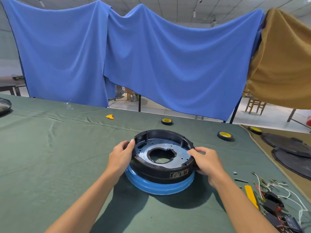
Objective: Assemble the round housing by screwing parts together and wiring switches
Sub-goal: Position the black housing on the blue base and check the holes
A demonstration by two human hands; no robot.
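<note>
The round black housing (pixel 158 170) sits mid-table on a blue ring base (pixel 156 186). Inside it lies a grey metal plate (pixel 178 149) with a large centre hole. My left hand (pixel 121 155) grips the housing's left rim, thumb on the top edge. My right hand (pixel 206 161) grips the right rim, fingers curled over the edge. At the right, black switches (pixel 273 205) lie tangled with white, red and green wires (pixel 276 187). A yellow-handled tool (pixel 250 195) lies beside them.
Green cloth (pixel 50 157) covers the table. Two tape rolls (pixel 167 121) (pixel 224 135) lie behind the housing and a third (pixel 255 130) lies further right. Round black lids (pixel 292 148) lie at the right edge. A yellow scrap (pixel 110 116) lies at the back. Blue and brown cloths hang behind.
</note>
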